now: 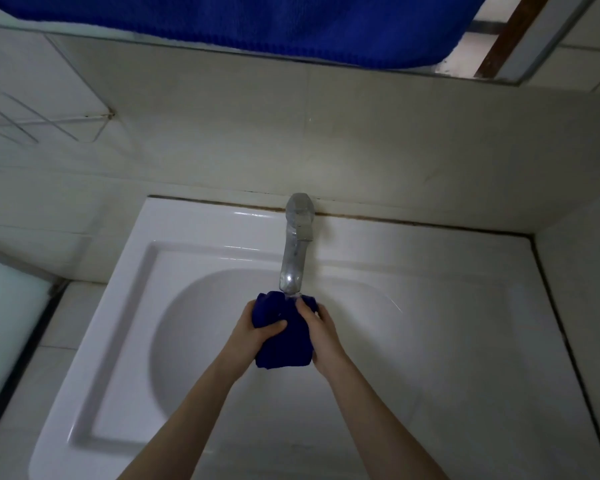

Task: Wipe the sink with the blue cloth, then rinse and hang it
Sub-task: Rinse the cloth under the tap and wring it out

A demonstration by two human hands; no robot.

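1. Sink (118, 306): white basin, bunched blue cloth (284, 344) held over it, just under the tap (293, 258) spout.
2. Left hand (257, 329): fingers curled round the cloth's left side.
3. Right hand (323, 336): fingers grip its right side.

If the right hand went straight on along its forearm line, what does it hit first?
Probably the faucet spout. The right hand, gripping the blue cloth with the left hand, points at its outlet. Depth is unclear, so it might pass underneath.
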